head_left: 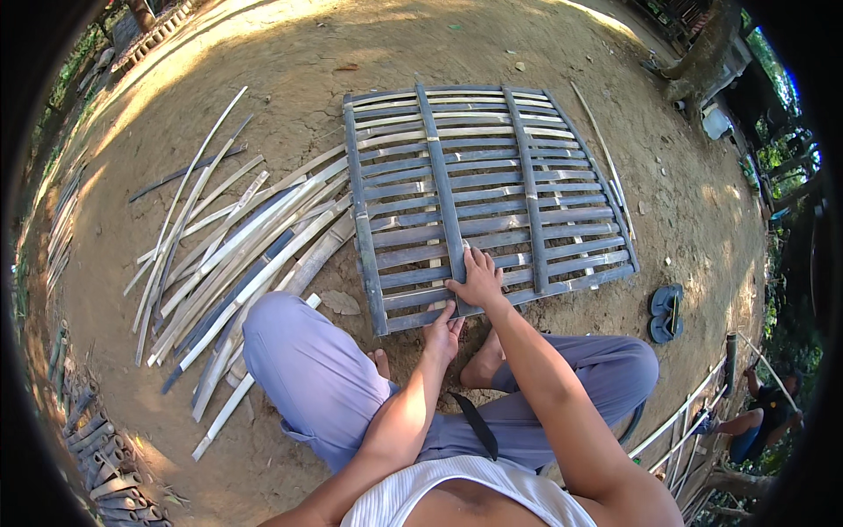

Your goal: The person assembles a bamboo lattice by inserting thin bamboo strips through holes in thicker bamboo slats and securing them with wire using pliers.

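A slatted bamboo panel (486,178) lies on the ground in front of my crossed legs, its many thin cross slats joined to several darker long strips. My right hand (480,281) rests over the near end of one dark strip (442,176), thumb on its left side and fingers on its right. Just below and to the left, my left hand (443,335) holds the panel's near edge by that strip's end, thumb upward. Its lower fingers are partly hidden. A black strap (475,427) hangs across my lap.
Loose split bamboo strips (255,255) are heaped left of the panel. A pair of dark flip-flops (666,314) lies to the right. Cut bamboo tubes (110,470) are piled at lower left. At far right another person (762,422) sits near long poles (680,430). A tree trunk (707,57) stands behind.
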Tool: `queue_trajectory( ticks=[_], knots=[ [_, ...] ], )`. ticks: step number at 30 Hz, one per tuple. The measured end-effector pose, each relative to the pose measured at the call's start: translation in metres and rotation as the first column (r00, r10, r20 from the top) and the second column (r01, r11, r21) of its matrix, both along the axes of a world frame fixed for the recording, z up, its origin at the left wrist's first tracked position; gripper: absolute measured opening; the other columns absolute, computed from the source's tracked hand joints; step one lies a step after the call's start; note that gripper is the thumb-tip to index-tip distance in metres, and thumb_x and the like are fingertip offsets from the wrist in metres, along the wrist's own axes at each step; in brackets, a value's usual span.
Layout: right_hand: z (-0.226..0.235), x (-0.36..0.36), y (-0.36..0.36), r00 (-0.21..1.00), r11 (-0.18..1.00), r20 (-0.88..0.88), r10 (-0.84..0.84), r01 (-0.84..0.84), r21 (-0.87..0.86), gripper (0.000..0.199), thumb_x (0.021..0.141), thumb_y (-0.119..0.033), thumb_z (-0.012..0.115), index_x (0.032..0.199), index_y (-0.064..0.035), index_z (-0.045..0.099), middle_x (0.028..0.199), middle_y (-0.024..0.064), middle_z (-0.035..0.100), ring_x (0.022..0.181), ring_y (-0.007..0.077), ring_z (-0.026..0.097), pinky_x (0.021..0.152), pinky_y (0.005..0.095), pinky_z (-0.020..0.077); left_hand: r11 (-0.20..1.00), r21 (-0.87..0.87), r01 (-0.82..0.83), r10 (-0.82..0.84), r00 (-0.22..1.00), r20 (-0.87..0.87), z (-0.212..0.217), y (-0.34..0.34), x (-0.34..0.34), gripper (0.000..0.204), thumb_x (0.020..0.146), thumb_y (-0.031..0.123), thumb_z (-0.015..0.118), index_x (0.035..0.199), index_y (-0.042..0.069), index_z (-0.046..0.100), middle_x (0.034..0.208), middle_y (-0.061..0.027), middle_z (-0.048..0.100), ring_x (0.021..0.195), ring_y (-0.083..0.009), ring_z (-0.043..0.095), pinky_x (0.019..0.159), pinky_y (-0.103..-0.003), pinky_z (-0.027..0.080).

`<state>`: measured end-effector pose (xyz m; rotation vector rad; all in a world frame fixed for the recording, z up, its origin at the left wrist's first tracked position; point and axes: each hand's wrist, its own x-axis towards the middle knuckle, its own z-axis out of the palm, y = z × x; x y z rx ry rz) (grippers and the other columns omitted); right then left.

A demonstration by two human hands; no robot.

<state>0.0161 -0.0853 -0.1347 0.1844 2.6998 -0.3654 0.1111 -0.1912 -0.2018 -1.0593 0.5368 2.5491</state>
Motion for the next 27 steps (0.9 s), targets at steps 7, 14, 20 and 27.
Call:
queue_trajectory(
  ticks=[7,14,20,27],
  knots=[
    [0.025,-0.004,0.012,0.972,0.971,-0.007,0.236,-0.236,-0.023,0.103,0.086,-0.069,0.061,0.16,-0.0103,0.018,0.164,0.0131,0.025,0.151,0.0372,0.023,0.116,0.0689,0.0235,0.989,-0.146,0.031,-0.04,0.997,-0.063,0.016,-0.013,-0.011,0.051,0.094,0.008,0.07,0.139,0.02,0.048,0.117,-0.0019,0.066,0.104,-0.0158,0.068,0.09,-0.034,0.057],
    [0.044,0.004,0.073,0.776,0.773,-0.05,0.629,-0.616,0.154,0.099,0.074,-0.04,0.084,0.157,-0.0246,0.032,0.162,0.0098,0.029,0.151,0.0353,0.024,0.118,0.0625,0.0277,0.959,-0.279,-0.059,0.031,0.994,-0.105,0.027,-0.039,-0.032,0.069,0.089,0.011,0.076,0.149,0.014,0.041,0.115,-0.0038,0.066,0.094,-0.0158,0.068,0.08,-0.03,0.057],
    [0.011,0.014,0.072,0.835,0.841,-0.207,0.51,-0.534,-0.085,0.08,0.072,0.008,0.068,0.146,-0.0181,0.051,0.154,0.0065,0.04,0.151,0.0285,0.025,0.116,0.0744,0.0195,0.943,-0.304,-0.137,0.124,0.99,-0.062,0.012,-0.023,-0.031,0.063,0.091,0.021,0.076,0.145,0.016,0.045,0.115,-0.0023,0.066,0.103,-0.0162,0.067,0.088,-0.035,0.056],
    [-0.006,0.017,0.075,0.846,0.85,-0.286,0.449,-0.503,-0.154,0.077,0.07,0.005,0.071,0.143,-0.0111,0.053,0.152,0.0074,0.042,0.15,0.0296,0.026,0.116,0.0745,0.0172,0.964,-0.2,-0.177,0.182,0.983,0.011,0.017,0.02,-0.027,0.069,0.096,0.044,0.068,0.147,0.009,0.038,0.137,-0.0122,0.053,0.124,-0.0346,0.058,0.107,-0.046,0.051]
  ],
)
